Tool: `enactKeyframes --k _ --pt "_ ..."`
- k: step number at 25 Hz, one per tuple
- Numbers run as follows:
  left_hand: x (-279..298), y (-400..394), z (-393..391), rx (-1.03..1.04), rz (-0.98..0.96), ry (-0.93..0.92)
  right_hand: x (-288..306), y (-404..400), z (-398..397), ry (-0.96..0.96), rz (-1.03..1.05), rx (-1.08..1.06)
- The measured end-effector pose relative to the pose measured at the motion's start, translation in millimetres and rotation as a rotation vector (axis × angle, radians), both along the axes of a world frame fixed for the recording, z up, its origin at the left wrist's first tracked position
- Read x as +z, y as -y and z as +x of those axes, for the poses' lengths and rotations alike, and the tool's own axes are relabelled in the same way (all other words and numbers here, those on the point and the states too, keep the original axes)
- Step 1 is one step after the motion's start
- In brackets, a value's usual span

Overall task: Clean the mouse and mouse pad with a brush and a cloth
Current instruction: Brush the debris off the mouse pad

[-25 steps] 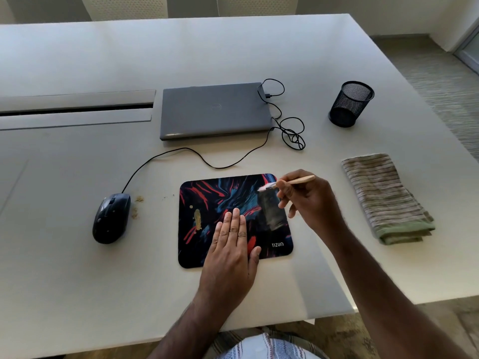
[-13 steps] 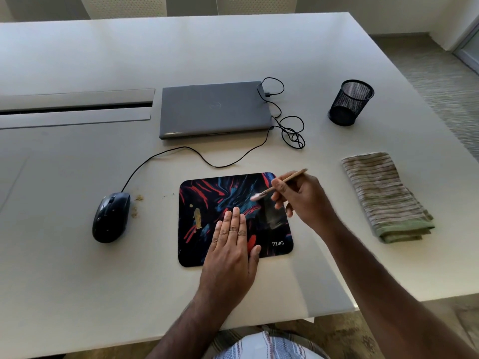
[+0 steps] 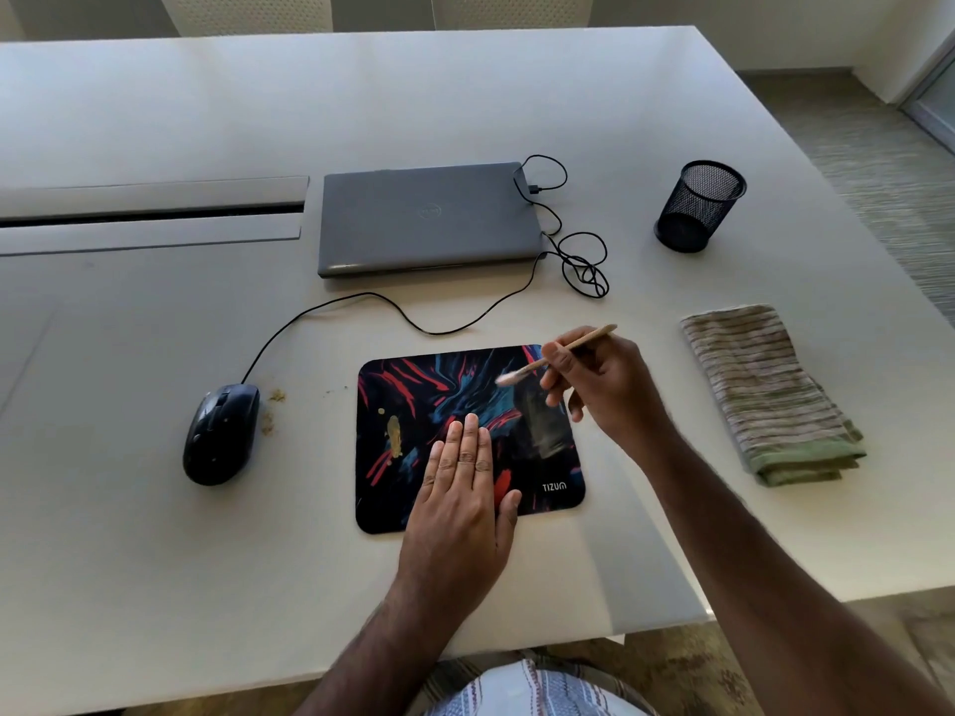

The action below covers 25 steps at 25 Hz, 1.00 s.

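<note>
Counts, head view: 1 dark mouse pad w/ red-blue abstract print. 1 black corded mouse. 1 thin wooden-handled brush w/ pale bristles. 1 folded striped green-beige cloth. 1 closed grey laptop. 1 black wire-mesh pen cup. 1 black cable, loosely tangled. 1 white table. 2 bare hands: left, right. Tan smears on pad: 1 big, plus a few small specks, approx. Crumb patches by mouse: approx 3, too small to count exactly.

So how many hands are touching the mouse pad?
1. The left hand lies flat on the mouse pad. The right hand holds the brush above the pad's far right corner.
</note>
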<state>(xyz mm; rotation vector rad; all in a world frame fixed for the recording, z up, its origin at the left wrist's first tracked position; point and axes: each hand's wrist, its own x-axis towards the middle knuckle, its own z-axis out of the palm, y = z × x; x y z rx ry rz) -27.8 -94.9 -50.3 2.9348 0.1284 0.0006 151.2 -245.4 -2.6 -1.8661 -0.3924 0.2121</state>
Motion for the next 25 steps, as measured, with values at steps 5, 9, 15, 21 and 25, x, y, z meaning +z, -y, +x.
enactKeyframes --k 5,9,15,21,25 --pt "-0.1 -0.4 0.3 -0.002 0.003 0.006 -3.8 0.9 0.5 0.071 -0.036 -0.060" --pt "-0.8 0.1 0.3 -0.005 0.004 0.001 -1.3 1.4 3.2 -0.020 -0.035 -0.002" --pt "-0.9 0.1 0.4 -0.002 0.005 -0.001 2.3 6.5 2.2 -0.016 -0.079 0.018" --pt "-1.4 0.1 0.2 0.003 0.018 0.015 0.5 7.3 -6.1 0.007 -0.100 0.042" --pt "-3.1 0.2 0.0 0.001 0.027 0.022 3.5 9.7 -5.2 0.056 -0.065 -0.021"
